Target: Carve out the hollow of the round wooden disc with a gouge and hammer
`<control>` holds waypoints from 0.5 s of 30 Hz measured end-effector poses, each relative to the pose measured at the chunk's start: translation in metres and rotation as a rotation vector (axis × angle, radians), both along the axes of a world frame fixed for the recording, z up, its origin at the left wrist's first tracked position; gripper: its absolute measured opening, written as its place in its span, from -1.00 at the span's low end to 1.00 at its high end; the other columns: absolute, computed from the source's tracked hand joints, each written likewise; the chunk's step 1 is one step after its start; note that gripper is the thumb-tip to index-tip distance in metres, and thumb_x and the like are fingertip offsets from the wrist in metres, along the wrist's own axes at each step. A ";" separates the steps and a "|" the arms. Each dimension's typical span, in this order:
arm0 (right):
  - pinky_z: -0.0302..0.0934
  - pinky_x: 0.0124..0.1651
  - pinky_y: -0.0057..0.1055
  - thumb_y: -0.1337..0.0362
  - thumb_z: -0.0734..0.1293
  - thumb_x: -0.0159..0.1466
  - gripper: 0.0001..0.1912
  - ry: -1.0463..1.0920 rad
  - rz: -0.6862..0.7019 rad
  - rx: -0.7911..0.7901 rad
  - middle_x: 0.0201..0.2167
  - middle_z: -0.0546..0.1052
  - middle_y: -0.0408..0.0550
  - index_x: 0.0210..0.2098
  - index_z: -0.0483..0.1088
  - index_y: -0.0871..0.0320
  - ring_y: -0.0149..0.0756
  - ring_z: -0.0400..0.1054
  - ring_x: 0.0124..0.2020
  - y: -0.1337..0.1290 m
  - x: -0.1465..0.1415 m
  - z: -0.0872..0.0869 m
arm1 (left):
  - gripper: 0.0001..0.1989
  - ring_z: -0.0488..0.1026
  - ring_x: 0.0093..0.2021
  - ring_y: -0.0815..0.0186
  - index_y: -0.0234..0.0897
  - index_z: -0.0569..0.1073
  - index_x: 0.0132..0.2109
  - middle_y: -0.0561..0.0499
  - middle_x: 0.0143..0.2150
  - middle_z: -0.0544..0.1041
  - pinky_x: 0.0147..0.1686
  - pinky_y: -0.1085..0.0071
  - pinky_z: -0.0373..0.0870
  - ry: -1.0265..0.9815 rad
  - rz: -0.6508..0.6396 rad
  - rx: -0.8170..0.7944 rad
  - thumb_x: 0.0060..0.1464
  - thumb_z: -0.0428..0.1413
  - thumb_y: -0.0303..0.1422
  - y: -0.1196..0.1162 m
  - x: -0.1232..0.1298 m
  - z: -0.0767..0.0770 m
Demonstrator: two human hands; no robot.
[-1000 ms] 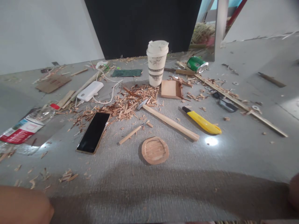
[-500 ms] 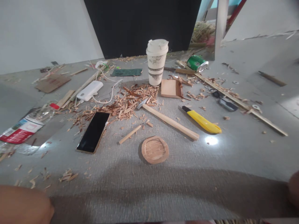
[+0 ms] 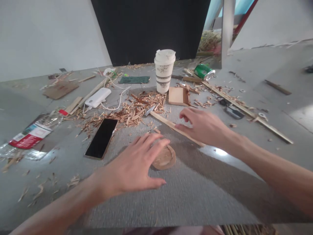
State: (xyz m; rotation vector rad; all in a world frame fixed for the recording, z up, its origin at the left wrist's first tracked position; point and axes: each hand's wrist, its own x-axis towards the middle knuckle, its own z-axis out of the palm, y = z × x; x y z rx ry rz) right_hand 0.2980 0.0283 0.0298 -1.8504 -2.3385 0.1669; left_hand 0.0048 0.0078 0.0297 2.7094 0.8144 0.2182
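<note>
Left hand: fingers spread, released, partly covering the wooden disc
Right hand: loosely curled, released, over the hammer
Table: open strip, disc to near edge
Bottle: red-white label, blurred writing

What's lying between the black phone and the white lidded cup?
A loose heap of wood shavings lies between the phone and the cup, as the head view shows.
</note>
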 end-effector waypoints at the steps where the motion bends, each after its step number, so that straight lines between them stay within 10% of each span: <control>1: 0.40 -0.11 -0.16 -0.07 0.36 0.45 -0.55 -0.032 -0.012 -0.020 -0.04 0.57 0.08 0.05 0.45 0.20 -0.09 0.51 -0.09 -0.001 -0.003 -0.008 | 0.05 0.23 0.47 -0.21 -0.18 0.14 0.48 -0.28 0.50 0.25 0.39 -0.16 0.32 0.026 -0.002 0.004 0.01 0.47 -0.01 -0.005 0.004 -0.012; 7: 0.03 -0.33 -0.30 0.09 0.26 0.47 -0.74 -0.053 -0.019 -0.127 -0.25 0.59 0.09 -0.25 0.39 0.12 -0.10 0.48 -0.28 0.006 -0.010 -0.036 | -0.10 0.37 0.39 -0.07 -0.10 0.07 0.48 -0.16 0.39 0.42 0.39 -0.08 0.30 -0.005 0.098 -0.021 0.17 0.39 -0.23 -0.007 0.013 -0.050; 15: 0.04 -0.51 -0.39 0.04 0.14 0.51 -0.75 0.213 -0.132 -0.294 -0.60 0.46 -0.22 -0.07 0.27 0.07 -0.34 0.30 -0.63 -0.019 0.022 0.001 | -0.01 0.36 0.39 -0.25 -0.19 0.04 0.46 -0.33 0.39 0.40 0.31 -0.20 0.31 -0.098 0.259 -0.006 0.10 0.42 -0.06 0.014 0.032 -0.052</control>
